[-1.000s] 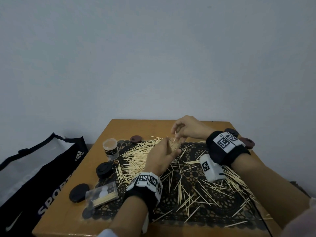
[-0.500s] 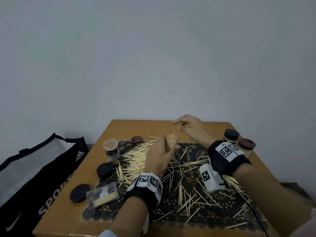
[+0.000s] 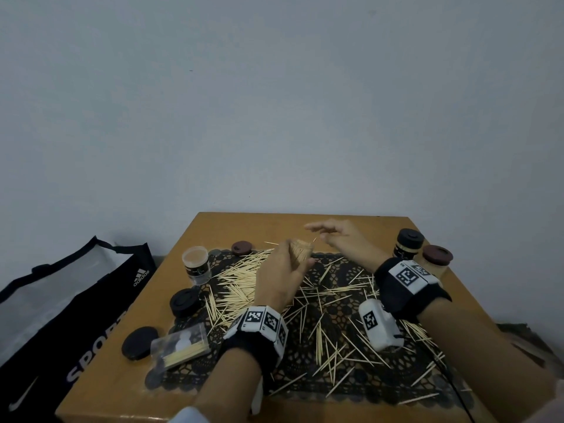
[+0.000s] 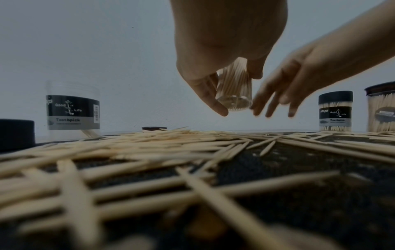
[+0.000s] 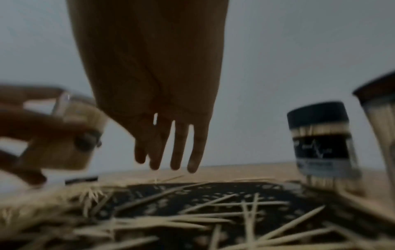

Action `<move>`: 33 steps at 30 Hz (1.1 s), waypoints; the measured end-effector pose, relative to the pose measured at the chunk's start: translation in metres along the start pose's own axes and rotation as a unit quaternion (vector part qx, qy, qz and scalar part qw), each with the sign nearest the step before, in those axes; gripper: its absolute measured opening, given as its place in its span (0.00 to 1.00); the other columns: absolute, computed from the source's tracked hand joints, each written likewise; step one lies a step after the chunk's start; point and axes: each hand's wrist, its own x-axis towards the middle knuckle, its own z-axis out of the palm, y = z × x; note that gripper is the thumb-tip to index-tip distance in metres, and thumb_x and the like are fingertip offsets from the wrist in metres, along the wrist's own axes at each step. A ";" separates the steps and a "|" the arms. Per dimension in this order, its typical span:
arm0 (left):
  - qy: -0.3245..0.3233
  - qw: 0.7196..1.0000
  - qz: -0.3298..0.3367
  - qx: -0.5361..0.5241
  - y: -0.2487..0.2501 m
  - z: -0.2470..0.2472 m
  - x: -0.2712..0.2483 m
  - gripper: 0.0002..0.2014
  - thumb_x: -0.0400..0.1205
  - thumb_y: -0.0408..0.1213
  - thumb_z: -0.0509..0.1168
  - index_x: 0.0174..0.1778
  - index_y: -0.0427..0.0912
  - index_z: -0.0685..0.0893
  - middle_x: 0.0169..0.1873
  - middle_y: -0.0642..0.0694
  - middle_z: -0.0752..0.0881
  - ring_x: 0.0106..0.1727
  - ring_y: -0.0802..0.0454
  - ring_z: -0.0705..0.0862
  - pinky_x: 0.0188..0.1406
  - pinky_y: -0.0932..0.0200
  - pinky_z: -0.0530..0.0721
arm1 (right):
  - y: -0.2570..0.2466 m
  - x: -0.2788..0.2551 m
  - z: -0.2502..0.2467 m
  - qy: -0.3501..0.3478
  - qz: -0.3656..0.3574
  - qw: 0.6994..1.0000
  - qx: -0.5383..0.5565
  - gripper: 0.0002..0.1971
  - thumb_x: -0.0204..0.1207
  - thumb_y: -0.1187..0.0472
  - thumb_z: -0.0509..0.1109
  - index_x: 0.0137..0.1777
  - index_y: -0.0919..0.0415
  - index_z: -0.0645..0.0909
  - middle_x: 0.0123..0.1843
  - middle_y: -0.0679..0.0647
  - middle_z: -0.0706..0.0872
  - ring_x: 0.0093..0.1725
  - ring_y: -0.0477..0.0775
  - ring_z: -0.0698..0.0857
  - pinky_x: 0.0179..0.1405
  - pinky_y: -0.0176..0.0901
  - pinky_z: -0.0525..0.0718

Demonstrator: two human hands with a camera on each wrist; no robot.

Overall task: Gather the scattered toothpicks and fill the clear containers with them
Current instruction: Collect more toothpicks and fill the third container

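Above the black lace mat point(image 3: 351, 303), the left hand point(image 3: 282, 279) grips a small clear toothpick-filled container point(image 4: 234, 91). The right hand point(image 3: 341, 239) hovers beside it, fingers point(image 5: 177, 148) straight and empty; it should pinch small aligned bundles from the loose wooden toothpicks point(image 3: 241, 279).

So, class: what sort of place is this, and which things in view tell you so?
Probably a room in a home, not a workshop: a small wooden table pushed against a plain wall, a black lace mat strewn with toothpicks, and a sports shopping bag beside the table.
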 end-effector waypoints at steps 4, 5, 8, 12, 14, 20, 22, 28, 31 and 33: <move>0.023 0.999 0.038 -0.024 -0.001 -0.001 -0.001 0.36 0.81 0.59 0.64 0.80 0.44 0.62 0.32 0.55 0.75 0.31 0.62 0.73 0.30 0.69 0.67 | 0.017 -0.006 0.000 -0.103 0.056 0.970 -0.211 0.25 0.78 0.79 0.56 0.70 0.58 0.79 0.69 0.54 0.82 0.58 0.41 0.81 0.51 0.27 0.78; 0.027 0.998 0.053 -0.029 -0.001 -0.001 -0.001 0.36 0.81 0.59 0.63 0.81 0.45 0.61 0.29 0.55 0.74 0.29 0.64 0.71 0.28 0.70 0.66 | 0.020 -0.008 0.001 -0.157 0.061 0.946 -0.279 0.27 0.77 0.79 0.57 0.72 0.57 0.78 0.72 0.54 0.80 0.64 0.46 0.80 0.59 0.34 0.79; 0.026 0.995 0.092 -0.032 -0.005 0.001 -0.001 0.35 0.78 0.69 0.54 0.76 0.51 0.65 0.27 0.55 0.74 0.27 0.63 0.71 0.27 0.68 0.66 | 0.027 -0.013 0.008 -0.206 0.034 0.898 -0.387 0.24 0.76 0.74 0.64 0.72 0.57 0.79 0.71 0.54 0.81 0.70 0.54 0.78 0.69 0.47 0.76; 0.016 0.996 0.083 -0.017 -0.006 0.002 -0.001 0.23 0.81 0.63 0.60 0.64 0.51 0.71 0.30 0.55 0.77 0.30 0.62 0.75 0.29 0.61 0.69 | 0.029 -0.012 0.017 -0.160 0.010 0.898 -0.410 0.12 0.76 0.67 0.71 0.58 0.60 0.88 0.56 0.55 0.88 0.56 0.54 0.86 0.55 0.44 0.84; 0.015 0.996 0.083 -0.023 -0.004 0.001 -0.001 0.22 0.81 0.62 0.61 0.61 0.50 0.71 0.32 0.52 0.80 0.30 0.60 0.77 0.27 0.63 0.69 | 0.025 -0.012 0.019 -0.152 0.007 0.885 -0.440 0.06 0.76 0.65 0.72 0.50 0.59 0.88 0.52 0.54 0.88 0.51 0.55 0.87 0.51 0.44 0.84; 0.022 0.996 0.084 -0.023 -0.004 0.002 -0.001 0.27 0.80 0.61 0.62 0.68 0.49 0.67 0.31 0.51 0.80 0.29 0.57 0.78 0.26 0.67 0.71 | 0.012 -0.017 0.021 -0.167 -0.013 0.816 -0.554 0.10 0.83 0.60 0.58 0.42 0.58 0.76 0.41 0.53 0.78 0.39 0.54 0.77 0.39 0.45 0.75; 0.018 0.995 0.091 -0.022 -0.004 0.002 -0.002 0.26 0.80 0.61 0.60 0.68 0.50 0.68 0.29 0.52 0.78 0.27 0.59 0.75 0.25 0.68 0.68 | 0.013 -0.016 0.022 -0.198 0.014 0.815 -0.544 0.07 0.83 0.60 0.58 0.42 0.57 0.72 0.43 0.52 0.76 0.42 0.53 0.75 0.40 0.45 0.72; 0.001 0.996 0.078 -0.035 -0.007 0.005 0.001 0.21 0.81 0.63 0.58 0.62 0.55 0.69 0.35 0.54 0.82 0.33 0.57 0.80 0.30 0.58 0.73 | 0.015 -0.013 0.018 -0.198 0.015 0.846 -0.495 0.07 0.78 0.63 0.64 0.49 0.55 0.83 0.49 0.52 0.84 0.49 0.54 0.83 0.42 0.41 0.75; -0.011 0.998 0.041 -0.051 -0.004 0.004 0.001 0.21 0.83 0.57 0.62 0.68 0.51 0.70 0.41 0.52 0.84 0.39 0.53 0.84 0.40 0.52 0.84 | 0.015 -0.017 0.020 -0.175 0.001 0.846 -0.504 0.06 0.77 0.62 0.65 0.48 0.57 0.84 0.49 0.52 0.85 0.49 0.53 0.84 0.41 0.40 0.74; -0.012 0.999 0.019 -0.050 -0.003 0.003 0.001 0.26 0.84 0.54 0.63 0.73 0.46 0.69 0.41 0.53 0.83 0.41 0.53 0.83 0.41 0.55 0.82 | 0.015 -0.019 0.022 -0.176 0.003 0.840 -0.514 0.05 0.77 0.59 0.66 0.48 0.58 0.82 0.49 0.53 0.85 0.49 0.54 0.84 0.43 0.43 0.77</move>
